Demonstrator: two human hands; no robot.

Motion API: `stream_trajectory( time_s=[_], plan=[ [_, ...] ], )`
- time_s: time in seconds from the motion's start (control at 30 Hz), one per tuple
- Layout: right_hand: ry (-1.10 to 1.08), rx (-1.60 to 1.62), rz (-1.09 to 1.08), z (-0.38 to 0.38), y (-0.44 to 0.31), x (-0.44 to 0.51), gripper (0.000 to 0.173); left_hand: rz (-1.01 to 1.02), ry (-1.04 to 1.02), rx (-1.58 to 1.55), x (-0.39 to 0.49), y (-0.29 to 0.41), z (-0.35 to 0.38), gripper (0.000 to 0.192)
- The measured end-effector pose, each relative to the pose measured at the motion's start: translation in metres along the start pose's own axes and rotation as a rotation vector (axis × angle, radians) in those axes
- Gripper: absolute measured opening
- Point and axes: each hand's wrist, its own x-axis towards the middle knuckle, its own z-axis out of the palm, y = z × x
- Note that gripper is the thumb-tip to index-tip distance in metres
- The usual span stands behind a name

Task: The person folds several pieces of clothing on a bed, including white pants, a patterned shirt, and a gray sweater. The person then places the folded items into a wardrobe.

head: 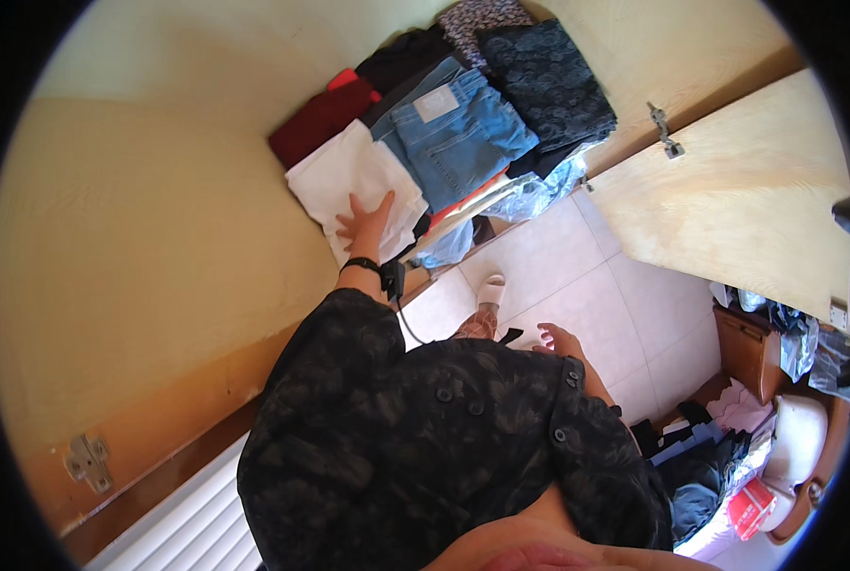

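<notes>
My left hand point(364, 223) lies with spread fingers on a folded white garment point(346, 160) at the near left of the wardrobe shelf. Beside it rest folded blue jeans point(468, 146) with a pale label. A dark red garment point(325, 118) sits behind the white one, and black cloth point(403, 57) lies further back. Dark patterned fabric point(550, 78) is folded on the right, next to a small-print cloth point(478, 21). My right hand point(559, 340) hangs low in front of my body over the tiled floor, fingers slightly bent, with nothing visible in it.
An open wardrobe door point(739, 193) stands at the right. Clear plastic wrapping point(539, 193) shows below the shelf clothes. A small wooden cabinet point(748, 350) and piled clothes point(703, 471) are at the lower right. A white slatted surface point(196, 521) is at the lower left.
</notes>
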Motion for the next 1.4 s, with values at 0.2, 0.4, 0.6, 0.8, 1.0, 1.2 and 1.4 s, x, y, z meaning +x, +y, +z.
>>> stream_trajectory(
  time_s=[0.2,0.4,0.6,0.8,1.0,1.2,1.4],
  plan=[
    [0.129,0.059,0.116,-0.001,-0.006,-0.023,0.051,0.019,-0.028,0.075,0.019,-0.002,0.014,0.101],
    [0.156,0.18,0.198,0.027,0.032,-0.054,0.054,0.019,0.148,0.055,0.019,-0.017,0.039,0.089],
    [0.318,0.105,0.295,0.067,0.068,-0.108,0.056,0.943,0.294,0.489,0.072,-0.056,0.092,0.045],
    [0.611,0.254,0.473,0.021,0.044,-0.034,0.052,1.079,0.147,1.12,0.113,0.119,0.156,0.058],
    [0.812,0.431,0.733,0.014,0.069,-0.02,0.044,1.145,-0.93,0.928,-0.004,0.268,0.281,0.063],
    [1.016,0.555,0.943,0.055,0.079,-0.04,0.038,1.239,-1.248,1.13,-0.164,0.374,0.365,0.068],
    [1.075,0.976,1.173,0.105,0.064,-0.028,0.051,1.313,-1.352,1.169,-0.268,0.419,0.411,0.073]
  ],
)
